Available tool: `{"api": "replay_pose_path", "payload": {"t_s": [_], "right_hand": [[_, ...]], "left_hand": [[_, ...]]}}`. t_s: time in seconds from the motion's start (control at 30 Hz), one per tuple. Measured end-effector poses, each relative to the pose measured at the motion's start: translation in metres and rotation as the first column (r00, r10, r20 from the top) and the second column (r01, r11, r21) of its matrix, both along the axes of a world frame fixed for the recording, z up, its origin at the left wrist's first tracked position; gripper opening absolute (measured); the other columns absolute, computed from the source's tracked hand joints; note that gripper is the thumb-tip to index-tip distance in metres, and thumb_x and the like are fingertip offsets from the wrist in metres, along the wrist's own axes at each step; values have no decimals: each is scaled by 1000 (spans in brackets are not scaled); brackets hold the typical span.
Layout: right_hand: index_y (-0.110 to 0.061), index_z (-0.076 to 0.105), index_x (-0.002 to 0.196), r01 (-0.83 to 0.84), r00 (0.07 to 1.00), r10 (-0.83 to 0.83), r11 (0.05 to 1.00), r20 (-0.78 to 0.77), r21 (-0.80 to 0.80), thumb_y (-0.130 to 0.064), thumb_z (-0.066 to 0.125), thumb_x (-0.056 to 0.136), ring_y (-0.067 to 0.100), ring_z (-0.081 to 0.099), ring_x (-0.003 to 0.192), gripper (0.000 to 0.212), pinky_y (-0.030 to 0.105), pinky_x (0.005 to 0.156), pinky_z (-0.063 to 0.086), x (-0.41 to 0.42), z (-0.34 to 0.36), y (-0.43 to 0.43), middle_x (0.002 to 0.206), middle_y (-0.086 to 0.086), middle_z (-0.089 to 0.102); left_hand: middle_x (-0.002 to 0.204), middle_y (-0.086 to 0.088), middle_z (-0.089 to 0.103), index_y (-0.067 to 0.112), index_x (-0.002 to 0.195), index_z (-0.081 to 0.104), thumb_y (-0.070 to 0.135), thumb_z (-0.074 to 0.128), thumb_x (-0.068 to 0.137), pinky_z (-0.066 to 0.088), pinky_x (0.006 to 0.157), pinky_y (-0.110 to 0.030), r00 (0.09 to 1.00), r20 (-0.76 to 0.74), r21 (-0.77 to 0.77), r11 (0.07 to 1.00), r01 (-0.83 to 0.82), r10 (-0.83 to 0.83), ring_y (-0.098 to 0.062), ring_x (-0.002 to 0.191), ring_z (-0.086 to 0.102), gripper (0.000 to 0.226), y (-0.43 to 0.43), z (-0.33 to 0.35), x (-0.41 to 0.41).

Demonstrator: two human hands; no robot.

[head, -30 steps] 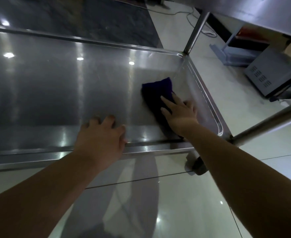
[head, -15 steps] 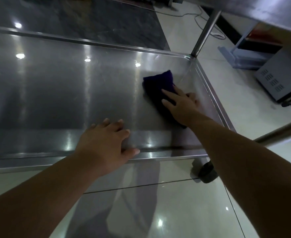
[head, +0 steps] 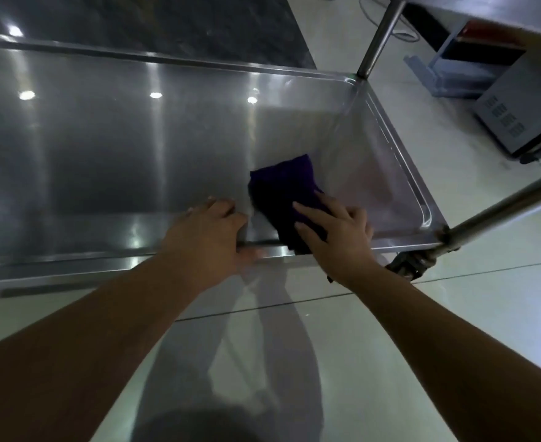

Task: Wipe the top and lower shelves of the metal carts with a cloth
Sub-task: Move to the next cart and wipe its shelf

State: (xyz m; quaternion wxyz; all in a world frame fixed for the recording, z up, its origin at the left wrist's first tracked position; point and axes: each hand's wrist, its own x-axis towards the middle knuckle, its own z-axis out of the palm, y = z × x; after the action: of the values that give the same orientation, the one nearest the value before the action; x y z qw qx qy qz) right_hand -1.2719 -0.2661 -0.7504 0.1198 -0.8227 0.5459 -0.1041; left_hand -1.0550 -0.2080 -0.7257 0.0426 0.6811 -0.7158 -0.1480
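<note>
**A:** What are the hands doing?

**B:** The left hand (head: 208, 237) grips the near rim of the shiny stainless-steel lower shelf (head: 103, 138). Its fingers curl over the lip onto the metal and its thumb lies along the outer edge. Just right of it, the right hand (head: 339, 237) lies flat, fingers straight and a little spread, pressing on the dark purple folded cloth (head: 282, 189).

**A:** And where exactly is the cloth?

**B:** It's on the shelf surface under the right hand's fingers and reaches past the fingertips. Its near end overlaps the near rim, between the two hands.

**A:** What is around them?

**B:** Right of the right hand, a black caster wheel (head: 406, 266) sits under the shelf's near corner, and a round steel leg (head: 502, 205) rises from that corner. Left of the left hand the shelf runs on, dotted with bright reflected lights.

**A:** And farther off?

**B:** Beyond the right fingertips, at the far corner, a second steel post (head: 377, 36) goes up to the upper metal shelf (head: 502, 17). Farther right, on the pale tiled floor (head: 454, 314), stands a grey metal box with vent slots (head: 518, 116). Beyond it is a blue-grey plastic object (head: 448, 74); I can't tell what it is.
</note>
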Motion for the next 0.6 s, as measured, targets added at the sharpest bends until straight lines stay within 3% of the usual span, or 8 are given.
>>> {"api": "replay_pose_path", "payload": {"t_s": [0.07,0.13,0.23,0.33,0.43,0.53,0.6], "right_hand": [[-54,40,132,-55,998,54,998,-30,-36,-54,35,93,20,28,114,39,35,91,22,-15,7,10,147,-16,33],[-51,39,133,106,991,-111,992,-76,-71,-51,34,95,25,32,115,39,40,93,27,-25,9,11,147,-12,35],[-44,34,137,477,870,-476,879,-127,-30,-49,31,96,36,31,117,41,47,97,27,-3,10,15,146,-5,34],[-41,29,139,575,812,-563,817,-154,48,-53,26,95,43,24,120,46,53,101,22,51,12,22,145,1,29],[-43,26,140,438,894,-425,896,-143,72,-60,23,93,43,23,120,50,53,101,21,105,14,39,146,1,26],[-46,24,140,142,983,-135,988,-125,52,-67,19,90,36,26,116,55,47,97,24,146,10,64,148,-2,24],[-45,26,141,-29,988,35,999,-151,38,-71,19,88,34,25,115,60,46,97,24,159,10,76,149,-2,25]], "left_hand": [[140,-1,42,21,127,53,62,51,80,35,102,-37,1000,19,-35,999,-15,16,-22,127,40,63,11,3,11],[134,0,47,21,122,57,61,50,81,42,97,-38,997,60,-36,998,-42,44,-23,121,46,57,26,6,28],[131,0,49,24,119,59,56,50,84,44,94,-43,993,96,-19,998,-63,64,-27,118,46,49,48,11,58],[127,-2,53,23,115,64,47,56,85,45,92,-46,991,93,-33,995,-98,101,-31,112,50,40,67,14,87],[115,-10,60,15,106,70,36,62,84,48,85,-51,988,69,-84,988,-130,135,-39,101,55,31,86,12,115],[102,-15,66,8,96,73,29,58,85,53,72,-52,984,36,-171,972,-163,172,-43,86,59,28,104,11,137],[98,-16,67,6,93,73,29,53,80,53,67,-49,985,69,-170,975,-145,159,-43,80,60,34,112,12,146]]}}
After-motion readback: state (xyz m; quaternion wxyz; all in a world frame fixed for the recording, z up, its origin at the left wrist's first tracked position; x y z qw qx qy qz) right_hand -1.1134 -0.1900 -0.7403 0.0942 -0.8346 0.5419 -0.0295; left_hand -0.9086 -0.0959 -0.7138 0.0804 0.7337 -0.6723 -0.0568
